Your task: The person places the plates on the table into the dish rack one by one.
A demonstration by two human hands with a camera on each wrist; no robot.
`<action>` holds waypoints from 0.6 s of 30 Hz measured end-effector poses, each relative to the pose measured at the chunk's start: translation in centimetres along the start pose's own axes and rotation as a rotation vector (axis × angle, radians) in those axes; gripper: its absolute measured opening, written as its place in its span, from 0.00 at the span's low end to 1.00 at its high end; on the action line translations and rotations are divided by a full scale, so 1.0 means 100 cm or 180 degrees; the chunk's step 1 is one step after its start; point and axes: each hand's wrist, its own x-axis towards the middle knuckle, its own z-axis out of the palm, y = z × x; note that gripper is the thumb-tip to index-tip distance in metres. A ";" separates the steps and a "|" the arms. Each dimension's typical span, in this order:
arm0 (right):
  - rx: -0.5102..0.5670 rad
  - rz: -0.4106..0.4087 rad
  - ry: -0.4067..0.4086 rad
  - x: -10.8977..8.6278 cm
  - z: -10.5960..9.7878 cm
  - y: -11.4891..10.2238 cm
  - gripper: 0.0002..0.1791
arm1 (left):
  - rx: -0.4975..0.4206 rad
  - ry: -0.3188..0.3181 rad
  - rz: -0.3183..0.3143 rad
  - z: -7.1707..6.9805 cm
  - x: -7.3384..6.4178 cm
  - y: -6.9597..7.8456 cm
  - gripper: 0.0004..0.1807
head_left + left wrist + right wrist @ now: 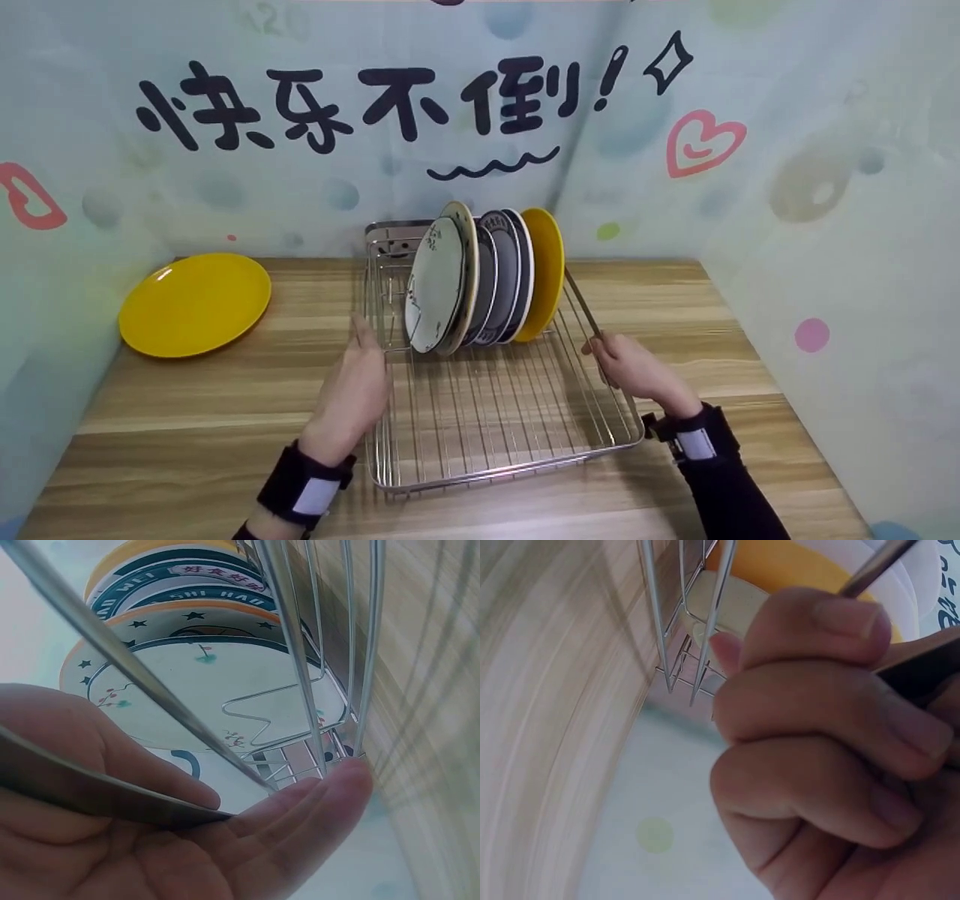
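Note:
A metal wire dish rack (510, 469) sits on the table between my two hands. My left hand (351, 394) is at its left side, with the rim between thumb and fingers (300, 821). On the right, my right hand (634, 367) grips the rim, its fingers (795, 705) curled round the metal. Plates stand upright in the rack's back part: a white patterned plate (433, 289), a star-patterned plate (157, 624), several dark-rimmed plates (504, 225), and a yellow plate (547, 274) on the right end.
Another yellow plate (195, 304) lies flat at the table's back left. A metal holder (397, 234) is at the rack's back left corner. The wooden table (712, 352) meets a printed backdrop (645, 195) at the back and both sides.

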 end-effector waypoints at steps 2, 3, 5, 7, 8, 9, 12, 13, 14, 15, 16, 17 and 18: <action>-0.0003 -0.0006 0.0004 0.000 0.000 0.000 0.18 | 0.0016 0.0004 0.0014 0.000 0.001 0.000 0.44; -0.0001 -0.0008 0.0007 0.000 0.000 0.000 0.19 | 0.0020 0.0002 0.0020 0.000 0.001 0.000 0.44; -0.0012 -0.0012 0.0025 0.000 -0.001 0.000 0.18 | -0.0040 -0.0019 0.0001 -0.001 0.001 0.000 0.44; -0.0003 0.0008 0.0045 0.000 0.000 -0.001 0.18 | -0.0180 -0.0091 -0.0050 -0.003 0.002 -0.001 0.44; 0.0003 0.0021 0.0060 0.000 0.000 -0.001 0.19 | -0.0260 -0.0130 -0.0062 -0.005 0.002 -0.002 0.43; -0.0002 0.0031 0.0064 0.000 0.001 -0.001 0.19 | -0.0342 -0.0175 -0.0076 -0.007 0.003 -0.003 0.42; 0.0006 0.0067 0.0056 0.000 0.002 -0.001 0.20 | -0.0563 -0.0289 -0.0062 -0.014 0.005 -0.010 0.37; 0.0019 0.0079 0.0056 0.000 0.003 -0.001 0.21 | -0.0591 -0.0305 -0.0028 -0.017 0.005 -0.013 0.35; 0.0033 0.0085 0.0055 0.001 0.003 0.000 0.21 | -0.0615 -0.0310 0.0003 -0.021 0.006 -0.017 0.35; 0.0051 0.0092 0.0044 0.001 0.002 -0.001 0.21 | -0.0622 -0.0299 0.0035 -0.026 0.007 -0.022 0.34; 0.0069 0.0093 0.0038 0.001 0.001 -0.001 0.21 | -0.0589 -0.0234 0.0080 -0.031 0.008 -0.027 0.33; 0.0081 0.0099 0.0041 0.001 0.000 -0.001 0.21 | -0.0532 -0.0127 0.0141 -0.037 0.009 -0.033 0.33; 0.0096 0.0109 0.0042 0.000 -0.001 -0.001 0.21 | -0.0456 0.0019 0.0192 -0.044 0.010 -0.040 0.31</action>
